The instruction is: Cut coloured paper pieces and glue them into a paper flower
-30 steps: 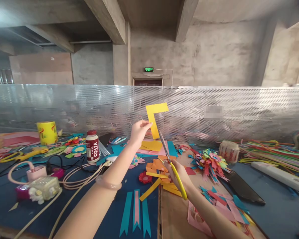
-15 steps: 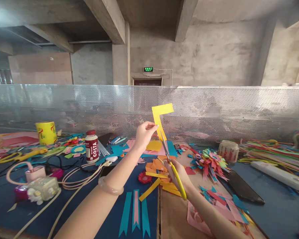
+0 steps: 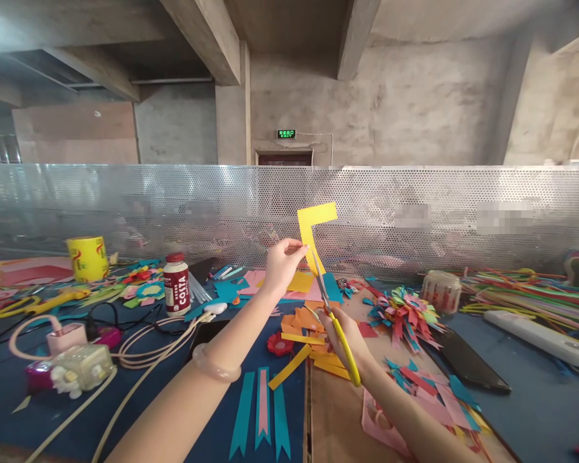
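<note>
Leftmost, a yellow tape roll (image 3: 87, 258) stood at the back of the blue surface (image 3: 9, 392), with a tangle of pale cables (image 3: 145, 350) and a small charger (image 3: 66, 337) nearer the front. Next came a red-labelled bottle (image 3: 176, 283), upright just beyond the cables. The left hand (image 3: 282, 264) was raised above the surface, its fingertips pinched closed on the lower left edge of a yellow L-shaped paper piece (image 3: 314, 233), which stood upright in the air before the perforated metal screen (image 3: 415, 218). Just to the right, the right hand (image 3: 343, 337) gripped the yellow handles of the scissors (image 3: 332, 316), whose blades pointed up and met the paper's lower end. Under both hands lay orange and yellow paper scraps (image 3: 305, 334). Farther right sat a spiky multicoloured paper flower (image 3: 405, 313), a dark phone (image 3: 473, 363), and a bundle of coloured strips (image 3: 531, 292).
</note>
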Demonstrator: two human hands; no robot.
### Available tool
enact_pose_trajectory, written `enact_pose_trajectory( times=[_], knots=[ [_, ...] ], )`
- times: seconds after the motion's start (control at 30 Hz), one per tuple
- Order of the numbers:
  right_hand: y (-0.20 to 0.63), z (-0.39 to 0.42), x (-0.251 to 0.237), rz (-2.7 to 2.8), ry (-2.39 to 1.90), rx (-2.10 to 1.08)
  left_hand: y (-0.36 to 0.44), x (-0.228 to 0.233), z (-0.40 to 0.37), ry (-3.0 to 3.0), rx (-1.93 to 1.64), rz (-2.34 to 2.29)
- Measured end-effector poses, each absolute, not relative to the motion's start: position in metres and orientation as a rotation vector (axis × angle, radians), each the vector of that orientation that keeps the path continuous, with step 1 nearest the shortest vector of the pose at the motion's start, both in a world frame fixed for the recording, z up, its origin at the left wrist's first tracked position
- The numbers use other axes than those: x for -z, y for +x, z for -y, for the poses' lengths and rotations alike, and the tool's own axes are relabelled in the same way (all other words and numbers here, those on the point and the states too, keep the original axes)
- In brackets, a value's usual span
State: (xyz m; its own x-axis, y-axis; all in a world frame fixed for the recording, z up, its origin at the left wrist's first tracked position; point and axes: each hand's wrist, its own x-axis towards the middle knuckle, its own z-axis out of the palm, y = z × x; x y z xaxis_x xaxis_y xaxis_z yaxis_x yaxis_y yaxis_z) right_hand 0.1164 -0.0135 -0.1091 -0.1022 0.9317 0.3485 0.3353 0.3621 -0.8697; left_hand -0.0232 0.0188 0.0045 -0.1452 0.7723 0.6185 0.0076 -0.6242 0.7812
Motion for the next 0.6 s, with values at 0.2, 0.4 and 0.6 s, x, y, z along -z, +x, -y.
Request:
enact_pose_trajectory(
  times=[0.2, 0.4, 0.6],
  knots=[
    [0.1162, 0.0112, 0.1119, 1.645, -1.162, -0.75, -0.0232, -0.004, -0.0187, 1.57, -1.81, -0.861],
    [0.1162, 0.0078, 0.1157, 1.631, -1.17, -0.735, -0.0227, -0.0046, -0.0183, 1.573, -1.805, -0.863],
    [0.1157, 0.0074, 0.117, 1.638, -1.178, -0.731, -0.0227, -0.004, -0.0184, 1.57, -1.804, -0.858]
  ],
)
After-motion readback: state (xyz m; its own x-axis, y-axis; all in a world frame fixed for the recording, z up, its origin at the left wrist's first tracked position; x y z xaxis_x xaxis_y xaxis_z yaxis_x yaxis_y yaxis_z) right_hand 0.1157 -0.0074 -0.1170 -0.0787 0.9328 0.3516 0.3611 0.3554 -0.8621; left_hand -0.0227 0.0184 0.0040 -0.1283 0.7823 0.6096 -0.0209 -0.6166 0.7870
